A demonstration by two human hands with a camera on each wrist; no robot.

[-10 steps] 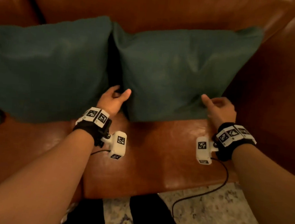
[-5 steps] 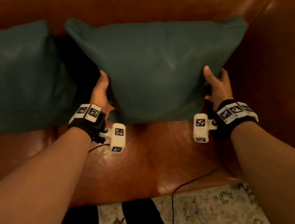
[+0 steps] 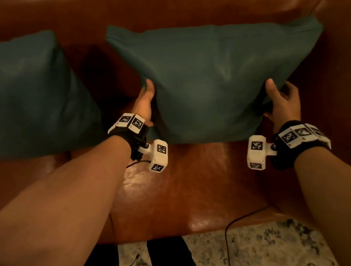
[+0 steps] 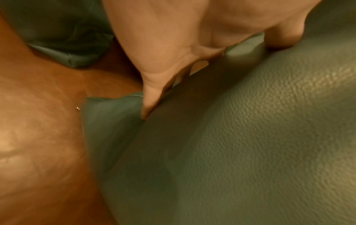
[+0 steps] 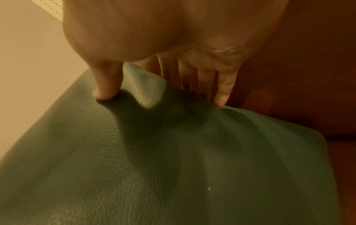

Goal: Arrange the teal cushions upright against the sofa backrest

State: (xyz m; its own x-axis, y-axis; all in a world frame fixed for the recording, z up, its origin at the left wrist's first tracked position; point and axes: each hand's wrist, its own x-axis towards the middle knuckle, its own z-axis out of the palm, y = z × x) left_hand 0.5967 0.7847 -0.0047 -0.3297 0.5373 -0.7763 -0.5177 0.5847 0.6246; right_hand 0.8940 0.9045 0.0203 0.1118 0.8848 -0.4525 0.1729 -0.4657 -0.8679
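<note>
My left hand point(image 3: 144, 100) grips the left edge of the right teal cushion point(image 3: 206, 82), thumb on its front and fingers behind, while my right hand point(image 3: 284, 104) pinches its right edge the same way. The cushion stands upright between my hands at the right end of the sofa seat point(image 3: 187, 187), close against the backrest point(image 3: 139, 4). The other teal cushion point(image 3: 29, 98) leans just to its left, apart from it.
</note>
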